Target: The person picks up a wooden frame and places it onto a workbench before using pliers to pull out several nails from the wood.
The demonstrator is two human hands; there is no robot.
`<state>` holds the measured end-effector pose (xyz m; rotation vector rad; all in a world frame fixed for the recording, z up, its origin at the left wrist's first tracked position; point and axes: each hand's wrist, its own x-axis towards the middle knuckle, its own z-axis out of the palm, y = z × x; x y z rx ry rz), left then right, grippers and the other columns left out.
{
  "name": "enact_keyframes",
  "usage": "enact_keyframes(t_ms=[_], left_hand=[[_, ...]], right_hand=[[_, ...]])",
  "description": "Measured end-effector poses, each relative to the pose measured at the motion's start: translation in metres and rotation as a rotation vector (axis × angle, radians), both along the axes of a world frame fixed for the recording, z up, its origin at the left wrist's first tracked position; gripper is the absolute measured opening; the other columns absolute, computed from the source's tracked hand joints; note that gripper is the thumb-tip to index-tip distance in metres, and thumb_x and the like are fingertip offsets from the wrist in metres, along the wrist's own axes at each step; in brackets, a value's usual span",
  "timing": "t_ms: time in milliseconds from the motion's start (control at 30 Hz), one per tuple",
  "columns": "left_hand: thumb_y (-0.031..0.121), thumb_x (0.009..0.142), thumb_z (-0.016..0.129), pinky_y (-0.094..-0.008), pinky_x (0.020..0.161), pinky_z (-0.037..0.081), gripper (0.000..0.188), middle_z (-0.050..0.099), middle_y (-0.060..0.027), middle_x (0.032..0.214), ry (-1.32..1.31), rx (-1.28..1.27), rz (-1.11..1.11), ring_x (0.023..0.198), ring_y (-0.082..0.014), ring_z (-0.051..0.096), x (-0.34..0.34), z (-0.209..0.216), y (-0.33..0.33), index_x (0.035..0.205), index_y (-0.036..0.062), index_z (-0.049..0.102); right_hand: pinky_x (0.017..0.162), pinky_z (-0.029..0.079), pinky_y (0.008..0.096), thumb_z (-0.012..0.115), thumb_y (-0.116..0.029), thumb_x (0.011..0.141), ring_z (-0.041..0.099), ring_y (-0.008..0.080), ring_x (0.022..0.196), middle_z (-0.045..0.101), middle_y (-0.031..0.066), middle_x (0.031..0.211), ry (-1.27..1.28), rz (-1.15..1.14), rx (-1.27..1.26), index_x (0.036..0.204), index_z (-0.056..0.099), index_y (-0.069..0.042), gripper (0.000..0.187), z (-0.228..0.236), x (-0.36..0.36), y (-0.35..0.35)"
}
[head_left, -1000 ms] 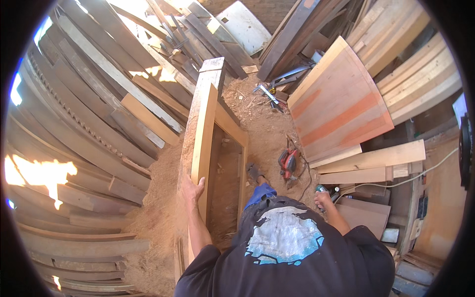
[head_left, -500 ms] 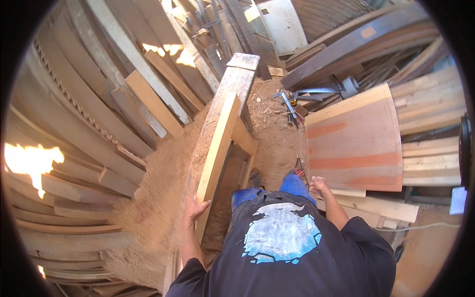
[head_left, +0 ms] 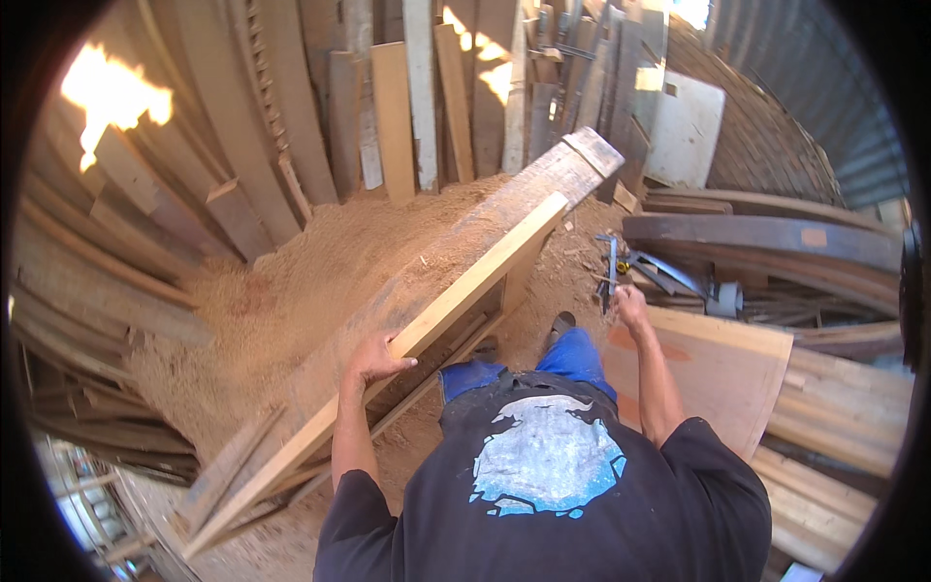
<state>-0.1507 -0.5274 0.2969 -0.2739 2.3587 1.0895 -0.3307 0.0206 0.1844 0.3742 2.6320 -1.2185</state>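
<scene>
Wooden frame (head_left: 485,274): slants from lower left to upper centre.
Steadying: a firm, even hold likely serves best.
Left hand (head_left: 376,359): at centre, thumb and fingers clamped over the frame's pale edge.
Right hand (head_left: 631,307): right of centre, fingers curled; cannot tell whether they hold anything.

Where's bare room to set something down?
Widest: the tan sawdust-covered floor between the upright brown wooden planks and the long dusty brown bench plank. Narrower: that bench plank's top, beside the long pale squared timber under the left hand. Crowded: around the right hand, with silver metal tools and a flat pinkish-brown wooden panel near.
</scene>
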Motion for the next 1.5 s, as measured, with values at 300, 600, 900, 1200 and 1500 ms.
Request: enact_keyframes(t_ms=[300, 600, 900, 1200, 1500], left_hand=[[0.036, 0.059, 0.083, -0.0444, 0.086, 0.051, 0.054, 0.07, -0.0145, 0.099, 0.092, -0.591, 0.326, 0.099, -0.0336, 0.065, 0.047, -0.009, 0.051, 0.105, 0.0119, 0.067], [0.038, 0.055, 0.086, -0.0385, 0.076, 0.045, 0.045, 0.064, -0.0039, 0.082, 0.078, -0.739, 0.423, 0.083, -0.0249, 0.059, 0.106, 0.006, 0.164, 0.088, 0.0158, 0.064], [0.027, 0.047, 0.082, -0.0398, 0.075, 0.044, 0.045, 0.06, -0.0015, 0.086, 0.162, -0.783, 0.428, 0.084, -0.0243, 0.056, 0.147, 0.009, 0.237, 0.088, 0.0181, 0.067], [0.021, 0.047, 0.081, -0.0396, 0.076, 0.045, 0.045, 0.061, -0.0014, 0.088, 0.174, -0.689, 0.491, 0.086, -0.0246, 0.057, 0.158, 0.004, 0.25, 0.091, 0.0167, 0.069], [0.017, 0.048, 0.078, -0.0382, 0.078, 0.044, 0.043, 0.061, -0.001, 0.088, 0.254, -0.657, 0.559, 0.087, -0.0238, 0.057, 0.158, 0.008, 0.232, 0.09, 0.0162, 0.068]], right_hand=[[0.091, 0.048, 0.043, 0.053, -0.033, 0.095, 0.065, 0.0366, 0.102, 0.068, 0.0244, 0.105, 0.42, 0.252, 0.084, 0.111, 0.065, 0.002, 0.04, 0.08, -0.129, -0.092], [0.089, 0.048, 0.0438, 0.052, -0.035, 0.096, 0.064, 0.0363, 0.102, 0.067, 0.025, 0.103, 0.025, 0.558, -0.126, 0.109, 0.065, 0.003, 0.042, 0.084, -0.106, -0.092], [0.078, 0.051, 0.0408, 0.056, -0.029, 0.093, 0.068, 0.031, 0.086, 0.069, 0.0205, 0.089, -0.095, 0.713, 0.001, 0.102, 0.066, 0.003, 0.035, 0.083, -0.06, -0.032], [0.08, 0.048, 0.0339, 0.054, -0.027, 0.093, 0.061, 0.0191, 0.085, 0.067, 0.0103, 0.087, -0.099, 0.7, -0.008, 0.101, 0.065, 0.004, 0.033, 0.08, -0.05, -0.021], [0.081, 0.048, 0.0332, 0.054, -0.024, 0.092, 0.063, 0.0181, 0.087, 0.069, 0.0105, 0.089, -0.14, 0.736, 0.025, 0.101, 0.066, 0.004, 0.032, 0.094, -0.049, -0.037]])
